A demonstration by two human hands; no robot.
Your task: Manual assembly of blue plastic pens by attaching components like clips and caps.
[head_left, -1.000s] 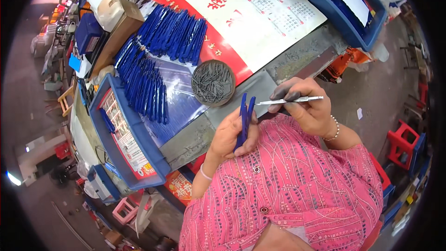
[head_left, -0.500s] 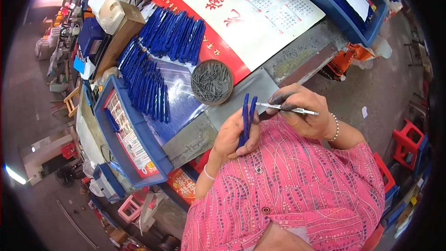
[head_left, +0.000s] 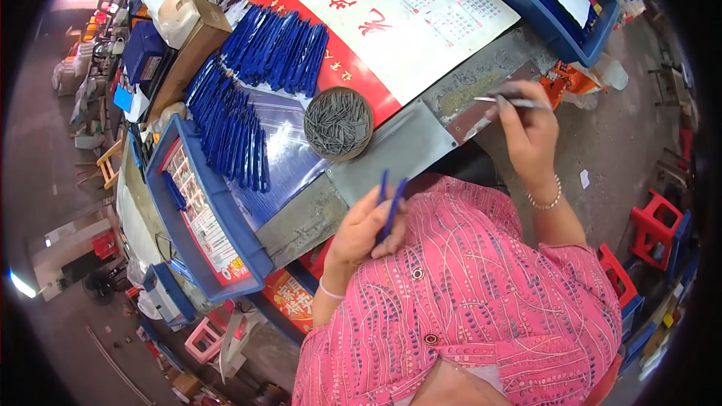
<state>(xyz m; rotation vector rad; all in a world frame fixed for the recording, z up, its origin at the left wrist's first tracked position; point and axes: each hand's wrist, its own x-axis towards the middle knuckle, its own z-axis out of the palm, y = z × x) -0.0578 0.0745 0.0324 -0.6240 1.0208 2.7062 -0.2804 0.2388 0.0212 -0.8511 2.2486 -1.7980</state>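
Note:
My left hand (head_left: 361,229) is closed around a slim blue two-pronged piece (head_left: 392,210), its prongs pointing up in front of my pink patterned shirt. Whether this is one forked piece or two separate strips is hidden by my fingers. Over the table's right edge, my right hand (head_left: 532,131) pinches a thin silver rod-like tool (head_left: 519,102) with a narrow tip pointing left; its exact kind is unclear. A round bowl (head_left: 370,135) filled with small grey metal pins (head_left: 338,122) stands on the table, beyond my left hand.
Long blue pieces lie in two rows (head_left: 274,49) (head_left: 229,128) on the left of the table. A blue tray (head_left: 259,274) sits near left, another blue tray (head_left: 602,45) far right. A red-and-white calendar sheet (head_left: 421,53) covers the back. Red stools (head_left: 654,225) stand on the right.
My right hand has swung away up and to the right with the silver tool, leaving the blue piece. My left hand has lowered slightly, still gripping the blue piece.

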